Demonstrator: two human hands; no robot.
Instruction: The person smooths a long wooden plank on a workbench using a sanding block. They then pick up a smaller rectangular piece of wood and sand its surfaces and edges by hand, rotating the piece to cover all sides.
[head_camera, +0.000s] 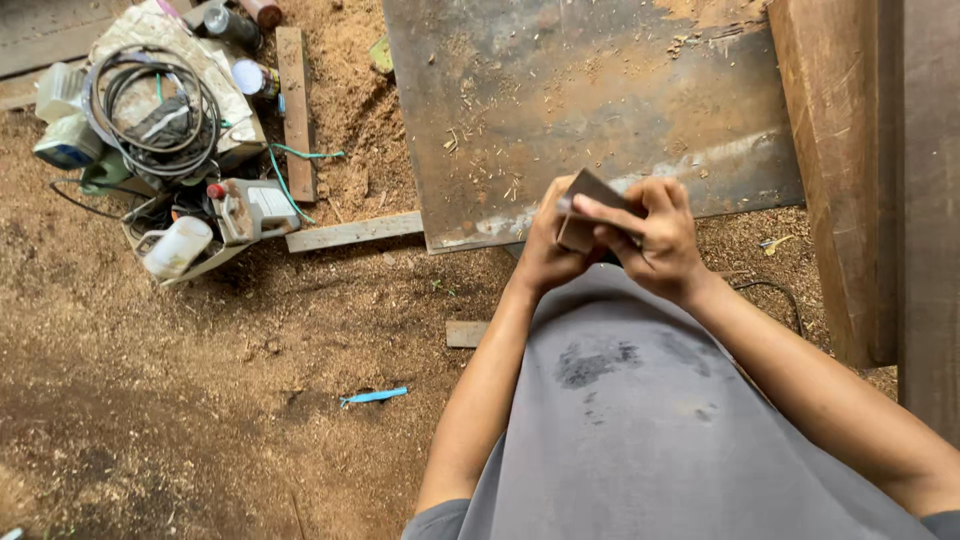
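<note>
Nearest the camera, over a grey shirt with dark stains, both hands meet on a small flat brown piece, perhaps folded sandpaper or a thin block; its material cannot be told. The left hand cups it from the 8 o'clock side, fingers curled behind it. The right hand closes on it from 3 o'clock, with its fingers laid across the piece's face, so the piece sits pinched between the two hands with its upper corner poking out at 12 o'clock. On the sawdust floor at 8 o'clock of the hands lies a small blue strip, and just left of the left forearm a short wood offcut. Beyond the hands, at 12 o'clock, a rusty metal sheet lies flat, strewn with wood chips. At 3 o'clock a heavy timber beam runs up the frame. Farther off at 10 o'clock, an open tray holds a white plastic jug and a grey power tool with a red knob. Behind it, a coiled cable rests on a pale sack, with white plastic containers to its left and small cans beside an upright wood slat.
</note>
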